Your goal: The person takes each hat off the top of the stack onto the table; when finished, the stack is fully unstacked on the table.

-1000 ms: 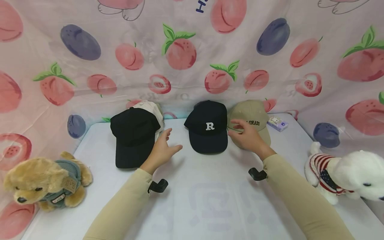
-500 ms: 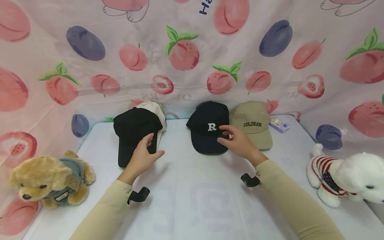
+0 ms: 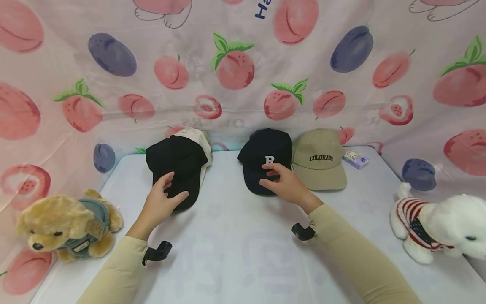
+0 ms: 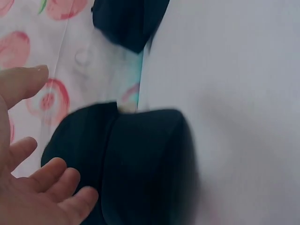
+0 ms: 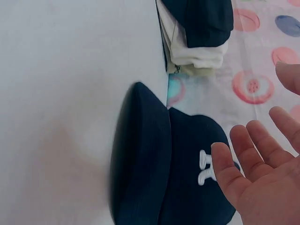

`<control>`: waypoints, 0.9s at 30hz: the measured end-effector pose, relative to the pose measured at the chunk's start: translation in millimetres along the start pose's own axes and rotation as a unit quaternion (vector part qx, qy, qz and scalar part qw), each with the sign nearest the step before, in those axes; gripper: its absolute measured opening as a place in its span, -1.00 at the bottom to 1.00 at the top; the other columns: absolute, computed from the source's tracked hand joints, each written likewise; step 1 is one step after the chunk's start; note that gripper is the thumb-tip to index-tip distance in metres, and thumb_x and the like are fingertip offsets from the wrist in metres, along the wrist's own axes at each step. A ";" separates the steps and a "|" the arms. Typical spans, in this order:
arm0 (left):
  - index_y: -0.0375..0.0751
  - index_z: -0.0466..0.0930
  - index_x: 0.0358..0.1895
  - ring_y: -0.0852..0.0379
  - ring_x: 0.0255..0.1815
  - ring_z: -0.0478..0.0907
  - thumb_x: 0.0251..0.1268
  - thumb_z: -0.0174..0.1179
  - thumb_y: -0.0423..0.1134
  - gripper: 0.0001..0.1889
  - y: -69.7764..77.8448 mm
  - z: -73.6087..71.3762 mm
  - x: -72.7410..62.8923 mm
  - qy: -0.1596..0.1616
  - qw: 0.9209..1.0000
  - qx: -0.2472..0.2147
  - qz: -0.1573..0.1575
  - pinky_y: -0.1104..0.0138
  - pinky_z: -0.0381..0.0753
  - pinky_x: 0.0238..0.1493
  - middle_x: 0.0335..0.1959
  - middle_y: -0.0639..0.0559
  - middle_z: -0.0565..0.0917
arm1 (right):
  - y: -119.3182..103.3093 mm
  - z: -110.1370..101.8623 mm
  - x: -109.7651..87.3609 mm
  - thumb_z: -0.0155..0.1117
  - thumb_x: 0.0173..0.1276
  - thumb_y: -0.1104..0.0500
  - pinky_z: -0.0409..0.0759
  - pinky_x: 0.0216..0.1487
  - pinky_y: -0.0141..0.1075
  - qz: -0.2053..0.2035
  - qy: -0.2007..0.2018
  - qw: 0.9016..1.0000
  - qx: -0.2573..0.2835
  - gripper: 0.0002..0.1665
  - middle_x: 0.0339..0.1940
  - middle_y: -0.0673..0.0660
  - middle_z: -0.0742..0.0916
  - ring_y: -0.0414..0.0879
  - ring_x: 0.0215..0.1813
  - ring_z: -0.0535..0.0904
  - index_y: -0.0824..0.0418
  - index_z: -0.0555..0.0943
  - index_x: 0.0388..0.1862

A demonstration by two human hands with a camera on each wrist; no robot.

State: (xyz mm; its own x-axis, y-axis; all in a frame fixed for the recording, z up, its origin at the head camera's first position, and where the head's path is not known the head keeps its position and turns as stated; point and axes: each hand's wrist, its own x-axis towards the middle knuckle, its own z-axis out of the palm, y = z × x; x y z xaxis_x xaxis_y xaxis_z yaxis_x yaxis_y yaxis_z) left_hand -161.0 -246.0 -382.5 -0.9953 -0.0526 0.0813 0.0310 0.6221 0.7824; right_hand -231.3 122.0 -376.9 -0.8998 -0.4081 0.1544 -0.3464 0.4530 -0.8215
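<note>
A black cap (image 3: 176,156) lies at the left of the table, over a cream cap (image 3: 197,137) that shows only at its edge. My left hand (image 3: 157,207) hovers in front of the black cap, thumb and fingers spread and holding nothing. A navy cap (image 3: 265,143) with a white letter R sits near the middle. Before its brim is my right hand (image 3: 286,185), relaxed and holding nothing, partly covering the letter. Right beside the navy cap stands a beige cap (image 3: 320,154) lettered COLORADO. In the right wrist view my right fingers (image 5: 253,154) are apart.
A tan plush dog (image 3: 64,226) in a blue-grey top sits at the left edge. At the right edge is a white plush dog (image 3: 436,223) in a striped top. A small purple packet (image 3: 355,158) lies beside the beige cap. A fruit-patterned cloth (image 3: 235,97) hangs behind.
Both hands have moved left and toward the front: the left one from beside the black cap to before it, the right one from the beige cap to before the navy cap. The caps stayed in place.
</note>
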 end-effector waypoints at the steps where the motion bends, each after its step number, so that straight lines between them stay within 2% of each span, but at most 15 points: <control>1: -0.40 0.07 0.52 -0.28 0.46 0.17 0.36 0.31 -0.13 -0.17 -2.0 -2.9 -0.2 0.003 1.000 0.005 -0.006 -0.12 0.21 0.40 0.50 -0.32 0.20 | -1.0 2.3 1.2 0.38 0.39 0.10 0.52 0.20 -0.01 0.001 -0.001 1.000 0.001 -0.40 0.29 0.23 0.57 0.10 0.23 0.52 0.25 0.49 0.34; 7: -0.39 -0.01 0.56 -0.31 0.48 0.12 0.39 0.28 -0.09 -0.13 -18.6 -15.8 1.7 0.021 0.998 0.019 -0.062 -0.14 0.15 0.42 0.51 -0.37 0.16 | -11.2 18.7 11.5 0.36 0.41 0.02 0.53 0.19 -0.04 0.004 -0.012 1.000 0.015 -0.37 0.30 0.20 0.56 0.07 0.25 0.51 0.21 0.48 0.38; 14: -0.41 -0.19 0.58 -0.33 0.50 0.09 0.35 0.30 -0.14 -0.03 -39.3 -15.2 7.5 0.051 0.992 -0.013 -0.117 -0.12 0.13 0.44 0.51 -0.43 0.10 | -19.2 35.2 23.5 0.35 0.41 0.02 0.54 0.18 -0.05 0.000 -0.017 1.000 0.019 -0.35 0.33 0.18 0.54 0.04 0.26 0.50 0.22 0.46 0.39; 18: -0.41 -0.21 0.58 -0.34 0.50 0.07 0.36 0.29 -0.11 -0.01 -49.3 -14.2 8.2 0.051 0.989 -0.020 -0.134 -0.11 0.13 0.44 0.54 -0.42 0.04 | -18.6 44.3 30.8 0.34 0.42 0.01 0.52 0.20 -0.06 0.002 -0.021 1.000 0.014 -0.34 0.35 0.14 0.53 0.02 0.27 0.48 0.21 0.44 0.41; 27: -0.36 -0.28 0.59 -0.36 0.52 0.04 0.34 0.29 0.07 0.08 -63.8 -13.2 18.6 0.028 0.989 -0.027 -0.143 -0.12 0.07 0.46 0.52 -0.48 0.01 | -18.2 60.0 42.8 0.33 0.43 0.06 0.53 0.19 -0.09 0.013 -0.019 0.999 0.029 -0.37 0.35 0.14 0.53 0.02 0.26 0.49 0.22 0.45 0.40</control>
State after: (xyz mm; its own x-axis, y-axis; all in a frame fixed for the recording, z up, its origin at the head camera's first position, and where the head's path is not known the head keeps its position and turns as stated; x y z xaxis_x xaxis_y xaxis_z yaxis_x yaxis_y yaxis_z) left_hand -180.3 -297.0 -422.8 -0.9574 -0.2647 -0.1152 -0.2447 0.5324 0.8103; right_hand -247.6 48.8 -388.3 -0.8972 -0.4273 0.1115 -0.3052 0.4175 -0.8559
